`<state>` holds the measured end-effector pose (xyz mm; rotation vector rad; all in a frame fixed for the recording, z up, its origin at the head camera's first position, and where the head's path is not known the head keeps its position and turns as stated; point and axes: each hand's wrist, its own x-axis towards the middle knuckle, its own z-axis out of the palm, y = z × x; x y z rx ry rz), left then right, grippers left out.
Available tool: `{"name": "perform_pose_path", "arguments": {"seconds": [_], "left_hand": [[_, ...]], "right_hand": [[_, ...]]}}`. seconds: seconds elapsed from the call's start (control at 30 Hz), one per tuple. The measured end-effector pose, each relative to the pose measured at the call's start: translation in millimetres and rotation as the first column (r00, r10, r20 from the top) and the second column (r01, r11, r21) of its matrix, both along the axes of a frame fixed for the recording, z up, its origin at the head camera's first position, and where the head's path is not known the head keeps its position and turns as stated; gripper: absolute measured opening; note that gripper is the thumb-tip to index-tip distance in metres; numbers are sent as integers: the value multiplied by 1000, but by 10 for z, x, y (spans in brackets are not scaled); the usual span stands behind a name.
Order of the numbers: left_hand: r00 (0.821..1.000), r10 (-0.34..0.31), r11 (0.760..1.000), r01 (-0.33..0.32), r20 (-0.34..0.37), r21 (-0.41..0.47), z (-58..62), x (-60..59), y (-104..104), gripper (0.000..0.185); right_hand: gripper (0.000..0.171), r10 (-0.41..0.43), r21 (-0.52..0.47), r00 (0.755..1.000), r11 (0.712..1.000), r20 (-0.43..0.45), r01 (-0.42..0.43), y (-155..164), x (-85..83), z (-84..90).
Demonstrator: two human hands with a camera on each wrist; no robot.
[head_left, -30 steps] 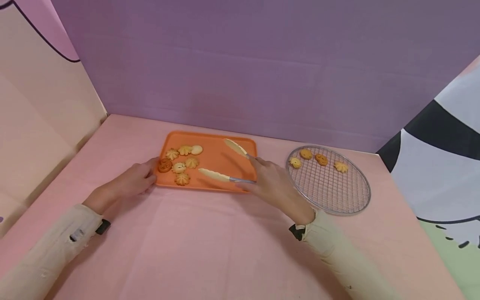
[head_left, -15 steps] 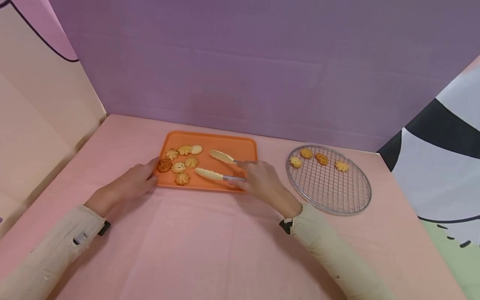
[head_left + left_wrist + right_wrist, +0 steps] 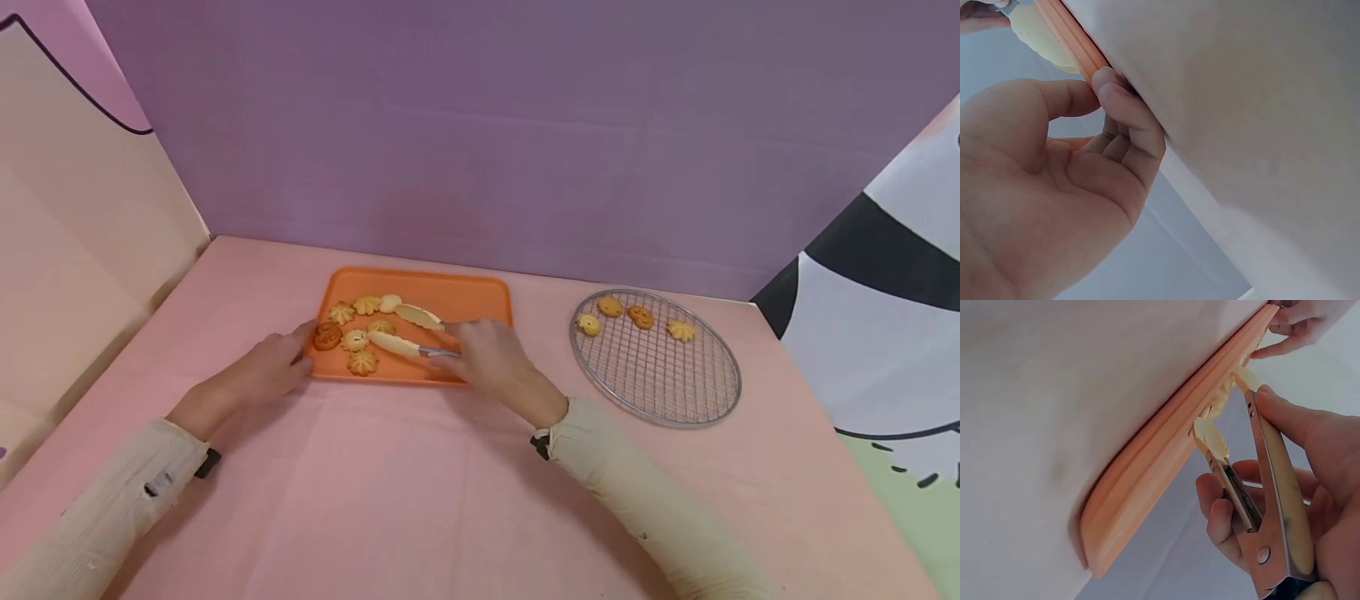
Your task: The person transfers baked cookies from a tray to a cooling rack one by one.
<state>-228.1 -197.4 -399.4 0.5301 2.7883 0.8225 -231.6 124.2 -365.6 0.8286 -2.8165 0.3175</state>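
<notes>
An orange tray [image 3: 450,293] lies on the table with several cookies at its left side. My left hand [image 3: 262,367] pinches the tray's left edge between thumb and fingers, seen closely in the left wrist view. In my right hand [image 3: 495,360] I hold metal tongs [image 3: 1272,462] with cream-coloured tips, their arms spread apart. The tips reach in among the cookies, one on each side of a fluted cookie [image 3: 381,326] that they partly hide. A dark pretzel-shaped cookie [image 3: 327,336] sits by my left fingers. Whether the tips touch the fluted cookie I cannot tell.
A round wire cooling rack [image 3: 660,375] stands right of the tray, with several cookies along its far side. Behind the pink table [image 3: 375,500] rises a purple wall [image 3: 412,125].
My right hand has moved left over the tray, taking the tongs' spread tips from the tray's middle to the cookies. My left hand has stayed at the tray's edge.
</notes>
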Motion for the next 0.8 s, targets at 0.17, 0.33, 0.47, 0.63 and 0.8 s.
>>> {"name": "perform_pose_path", "arguments": {"seconds": [0.17,0.33,0.47,0.63,0.8], "left_hand": [[999,-6,1000,6,-34,-8,-4,-16,10,58],[999,3,1000,-4,-47,-21,1,-12,2,56],[1000,5,999,-5,12,33,11,-9,-25,57],[994,-6,991,-8,106,136,8,-13,-56,57],[991,-12,986,-10,130,166,2,-26,-68,57]], "right_hand": [[41,-12,16,1000,1000,-5,12,-71,11,20],[37,5,23,1000,1000,13,-5,-121,3,59],[37,16,37,1000,999,2,-16,-133,0,53],[36,9,29,1000,1000,-20,-8,-131,17,12],[34,3,26,999,1000,-54,-2,-123,37,-23]]}}
